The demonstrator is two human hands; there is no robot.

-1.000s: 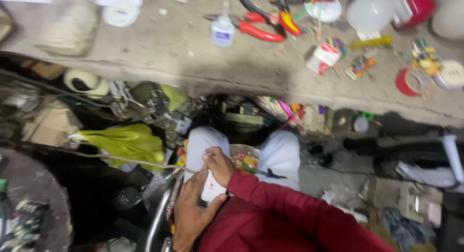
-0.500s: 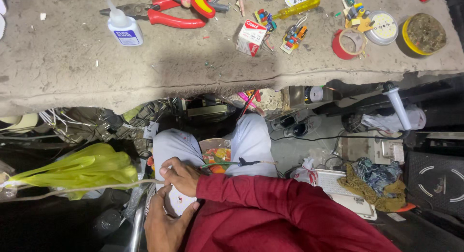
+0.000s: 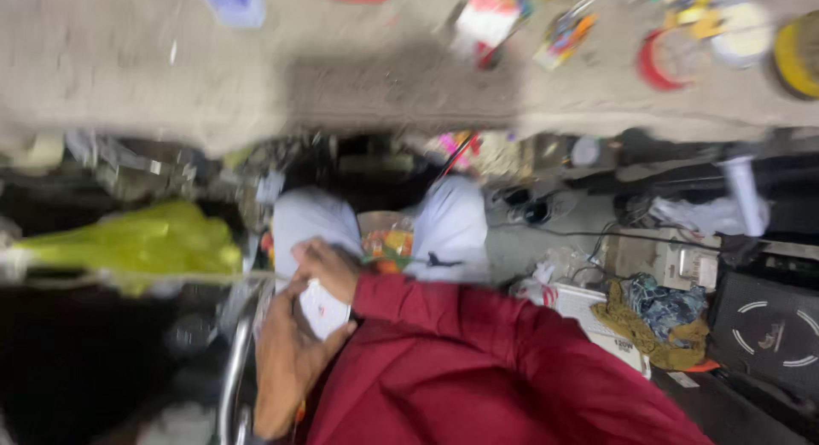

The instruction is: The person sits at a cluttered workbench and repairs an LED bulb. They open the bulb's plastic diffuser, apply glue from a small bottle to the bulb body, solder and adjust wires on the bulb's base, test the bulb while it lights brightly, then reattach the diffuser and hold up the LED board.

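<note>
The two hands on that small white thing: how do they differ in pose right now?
The left hand lies lower, palm cupped under the small white object, with a bare forearm. The right hand sits above, fingers curled over the object's top, with a red sleeve reaching its wrist. Both touch the same object. The picture is blurred, so finger detail is unclear.

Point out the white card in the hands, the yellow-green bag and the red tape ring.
white card (image 3: 322,308), head view, its bare middle.
yellow-green bag (image 3: 145,244), head view, its middle.
red tape ring (image 3: 653,63), head view, left rim.
</note>
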